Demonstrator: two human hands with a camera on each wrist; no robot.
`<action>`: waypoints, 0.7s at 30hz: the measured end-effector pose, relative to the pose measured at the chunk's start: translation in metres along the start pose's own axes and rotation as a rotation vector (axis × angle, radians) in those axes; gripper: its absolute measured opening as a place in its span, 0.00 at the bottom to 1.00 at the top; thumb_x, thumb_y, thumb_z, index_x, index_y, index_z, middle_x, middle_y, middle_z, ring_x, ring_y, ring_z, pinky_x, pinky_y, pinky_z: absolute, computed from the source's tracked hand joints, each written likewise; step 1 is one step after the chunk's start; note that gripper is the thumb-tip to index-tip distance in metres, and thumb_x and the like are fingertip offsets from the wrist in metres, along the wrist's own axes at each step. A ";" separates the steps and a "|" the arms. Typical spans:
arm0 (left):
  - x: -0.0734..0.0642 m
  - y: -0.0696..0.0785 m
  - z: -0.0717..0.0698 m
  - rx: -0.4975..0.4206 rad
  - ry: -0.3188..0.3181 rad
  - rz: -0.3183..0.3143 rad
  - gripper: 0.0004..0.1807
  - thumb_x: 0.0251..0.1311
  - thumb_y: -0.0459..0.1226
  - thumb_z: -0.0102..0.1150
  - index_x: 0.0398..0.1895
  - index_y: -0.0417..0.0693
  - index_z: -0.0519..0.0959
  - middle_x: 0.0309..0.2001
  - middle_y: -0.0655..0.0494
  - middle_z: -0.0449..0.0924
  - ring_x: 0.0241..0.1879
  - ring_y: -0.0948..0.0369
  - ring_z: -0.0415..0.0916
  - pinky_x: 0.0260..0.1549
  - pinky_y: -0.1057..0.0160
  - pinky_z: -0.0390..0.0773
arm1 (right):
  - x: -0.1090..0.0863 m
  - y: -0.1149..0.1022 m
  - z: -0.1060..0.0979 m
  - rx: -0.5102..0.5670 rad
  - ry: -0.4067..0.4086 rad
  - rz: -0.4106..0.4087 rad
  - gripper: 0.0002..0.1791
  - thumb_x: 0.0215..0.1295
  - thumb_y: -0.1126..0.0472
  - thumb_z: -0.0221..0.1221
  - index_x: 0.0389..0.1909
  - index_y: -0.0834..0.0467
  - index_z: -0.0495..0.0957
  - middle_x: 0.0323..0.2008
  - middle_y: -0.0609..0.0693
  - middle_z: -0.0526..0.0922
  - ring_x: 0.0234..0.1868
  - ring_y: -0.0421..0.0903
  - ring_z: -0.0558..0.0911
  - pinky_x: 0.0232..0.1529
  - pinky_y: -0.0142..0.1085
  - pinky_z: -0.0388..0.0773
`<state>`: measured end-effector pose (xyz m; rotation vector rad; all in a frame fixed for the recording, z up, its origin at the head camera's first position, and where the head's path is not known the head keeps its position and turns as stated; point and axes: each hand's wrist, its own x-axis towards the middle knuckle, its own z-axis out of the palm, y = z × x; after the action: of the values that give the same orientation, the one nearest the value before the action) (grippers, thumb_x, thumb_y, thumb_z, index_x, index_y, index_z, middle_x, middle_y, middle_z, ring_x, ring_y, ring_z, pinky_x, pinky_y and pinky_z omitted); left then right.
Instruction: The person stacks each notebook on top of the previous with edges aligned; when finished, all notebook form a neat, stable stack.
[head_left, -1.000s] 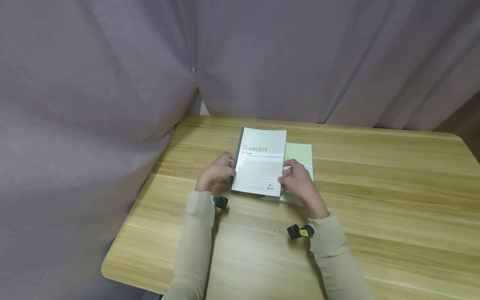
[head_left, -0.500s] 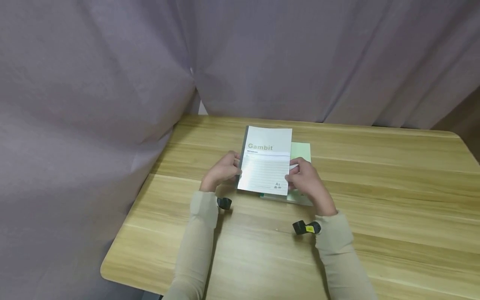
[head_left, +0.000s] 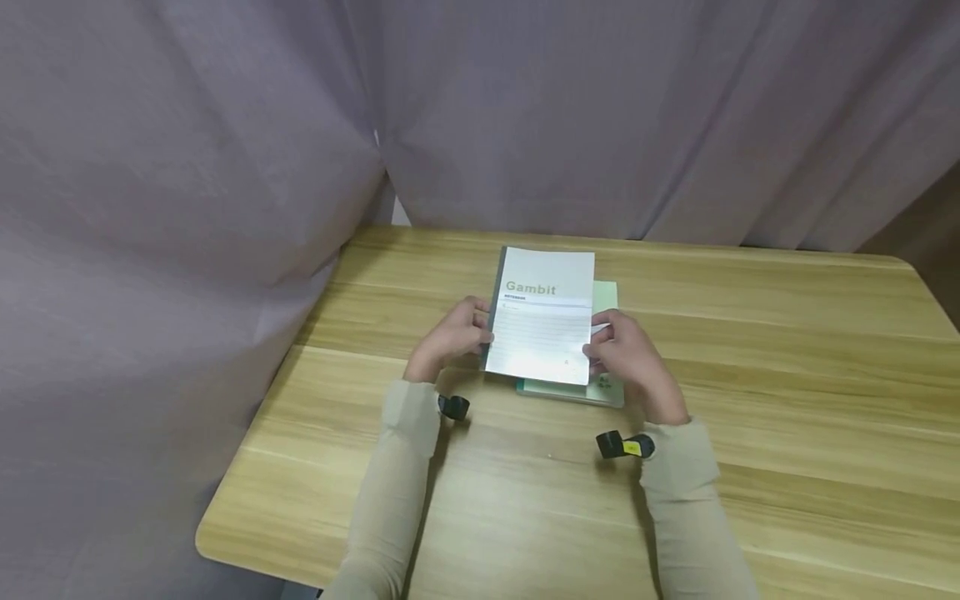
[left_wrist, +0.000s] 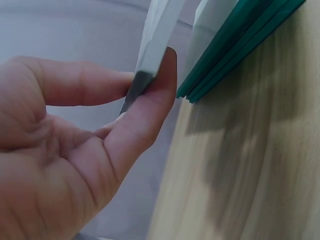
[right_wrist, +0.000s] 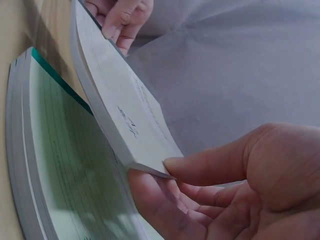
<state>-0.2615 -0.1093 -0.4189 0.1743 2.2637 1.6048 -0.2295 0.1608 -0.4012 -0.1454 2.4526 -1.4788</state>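
Note:
A white notebook [head_left: 542,321] marked "Gambit", with a dark spine on its left, is held above the table by both hands. My left hand [head_left: 455,335] pinches its spine edge between thumb and fingers; in the left wrist view the spine end [left_wrist: 145,79] sits in that pinch. My right hand [head_left: 626,354] pinches the opposite edge, thumb on the cover and fingers beneath. Under it lies a stack of green notebooks [head_left: 606,296] with teal spines, partly hidden by the white one. In the right wrist view the stack [right_wrist: 60,150] shows several layers, apart from the left hand.
The wooden table [head_left: 750,375] stretches wide to the right, with its rounded left front corner near my left sleeve [head_left: 393,492]. A grey curtain [head_left: 525,117] hangs behind the table and along its left side. Small black cameras [head_left: 611,444] sit on the wrists.
Both hands have moved to the right with the white notebook, which now covers more of the green stack. Both hands keep their hold on it.

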 end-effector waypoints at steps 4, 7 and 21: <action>-0.001 0.001 0.003 -0.016 -0.004 -0.009 0.31 0.61 0.21 0.55 0.68 0.29 0.60 0.45 0.39 0.74 0.40 0.49 0.77 0.40 0.56 0.84 | -0.001 0.001 -0.004 0.020 -0.021 0.012 0.29 0.68 0.73 0.54 0.66 0.79 0.57 0.43 0.67 0.76 0.27 0.46 0.83 0.35 0.41 0.86; -0.001 0.000 0.005 -0.011 0.000 -0.013 0.31 0.61 0.21 0.55 0.68 0.29 0.60 0.47 0.39 0.72 0.42 0.49 0.76 0.42 0.55 0.84 | -0.001 0.003 -0.006 0.031 -0.028 0.024 0.28 0.68 0.74 0.54 0.66 0.78 0.58 0.43 0.67 0.76 0.28 0.47 0.82 0.35 0.40 0.86; 0.002 0.002 0.024 -0.082 -0.048 0.002 0.28 0.61 0.19 0.52 0.65 0.26 0.60 0.43 0.38 0.76 0.34 0.52 0.79 0.31 0.59 0.85 | -0.008 0.011 -0.019 -0.023 -0.052 0.041 0.27 0.65 0.75 0.55 0.62 0.79 0.59 0.41 0.66 0.78 0.28 0.48 0.83 0.35 0.43 0.85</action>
<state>-0.2548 -0.0872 -0.4247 0.1922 2.1584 1.6723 -0.2271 0.1842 -0.4008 -0.1362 2.4177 -1.4122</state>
